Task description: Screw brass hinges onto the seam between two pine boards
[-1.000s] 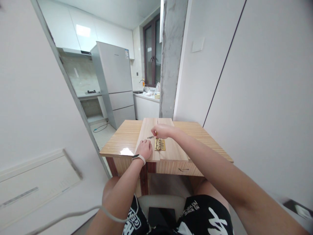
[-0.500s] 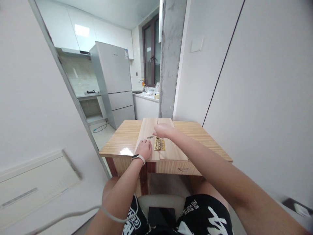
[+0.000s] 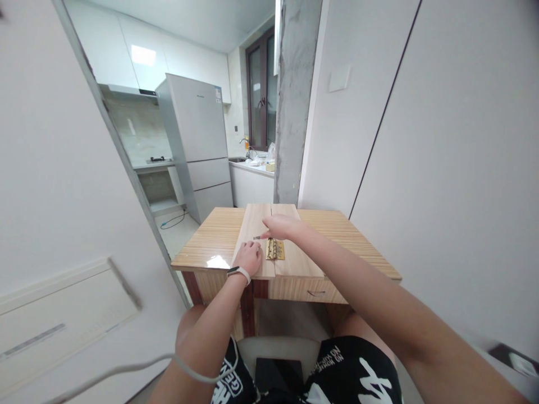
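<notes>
Head view: A person sat at a table [image 3: 208, 241], arms stretched over two boards [image 3: 255, 220] lying side by side on top.
Left hand [image 3: 248, 256]: Rested palm down on the left-hand board, fingers loosely extended, a pale band [image 3: 240, 271] around the wrist.
Right hand [image 3: 282, 225]: Hovered across the seam, fingertips right at some small metal bits [image 3: 256, 238]; whether they pinched one could not be told.
Hinge [image 3: 277, 250]: Lay brass-coloured across the seam between the boards, just right of the left hand.
Kitchen: Held a grey fridge [image 3: 204, 120] and a sink [image 3: 238, 159] beyond.
</notes>
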Tool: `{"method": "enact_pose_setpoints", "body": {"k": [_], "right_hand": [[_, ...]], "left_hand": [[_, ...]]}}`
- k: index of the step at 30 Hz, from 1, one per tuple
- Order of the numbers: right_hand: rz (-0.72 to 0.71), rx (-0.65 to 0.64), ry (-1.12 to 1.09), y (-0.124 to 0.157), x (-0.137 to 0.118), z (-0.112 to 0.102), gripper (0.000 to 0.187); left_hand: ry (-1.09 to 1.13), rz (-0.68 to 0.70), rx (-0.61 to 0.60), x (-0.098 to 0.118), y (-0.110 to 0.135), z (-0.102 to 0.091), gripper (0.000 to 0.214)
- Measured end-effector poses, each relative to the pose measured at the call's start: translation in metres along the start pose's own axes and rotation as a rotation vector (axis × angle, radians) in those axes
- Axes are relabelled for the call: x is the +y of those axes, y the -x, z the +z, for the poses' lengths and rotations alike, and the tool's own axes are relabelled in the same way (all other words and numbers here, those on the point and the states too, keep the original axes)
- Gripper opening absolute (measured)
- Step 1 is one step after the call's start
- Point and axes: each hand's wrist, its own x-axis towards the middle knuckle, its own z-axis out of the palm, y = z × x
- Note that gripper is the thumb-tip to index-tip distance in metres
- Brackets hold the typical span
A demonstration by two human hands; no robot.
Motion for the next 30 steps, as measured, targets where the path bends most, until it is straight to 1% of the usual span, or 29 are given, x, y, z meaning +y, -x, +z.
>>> {"method": "enact_pose_setpoints", "body": {"k": [3,6,11,14,16,18,22,24,27,30], "right_hand": [[0.068,-0.020,0.041,0.001,-0.004,-0.003,0.056],[0.089,-0.050,0.066,0.002,-0.007,-0.007,0.049],[-0.011,-0.048,0.058,0.005,-0.003,-0.009,0.029],[-0.067,-0.081,0.016,0.006,0.000,-0.010,0.020],[-0.079,-0.107,-0.014,0.007,0.000,-0.011,0.022],[-0.064,-0.101,-0.033,0.007,-0.001,-0.010,0.028],[0.022,-0.033,-0.014,0.007,-0.003,-0.008,0.051],[0.078,-0.023,0.009,0.006,-0.005,-0.008,0.057],[0.120,-0.043,0.041,0.006,-0.006,-0.010,0.053],[0.070,-0.073,0.053,0.007,-0.005,-0.012,0.043]], "left_hand": [[-0.002,0.001,0.003,0.001,0.000,-0.001,0.023],[0.002,-0.003,0.001,0.001,0.001,0.000,0.022],[0.003,0.004,0.011,-0.001,0.001,0.001,0.023],[0.003,0.009,0.018,-0.002,0.001,0.003,0.023],[0.002,0.003,0.015,-0.003,0.001,0.004,0.022],[0.003,-0.003,0.008,-0.002,0.001,0.003,0.023],[0.003,-0.011,0.002,-0.001,0.001,0.002,0.023],[0.003,-0.006,0.006,-0.001,0.001,0.002,0.023],[0.006,0.008,0.021,-0.002,0.000,0.003,0.023],[0.006,0.005,0.022,-0.003,0.001,0.005,0.023]]}}
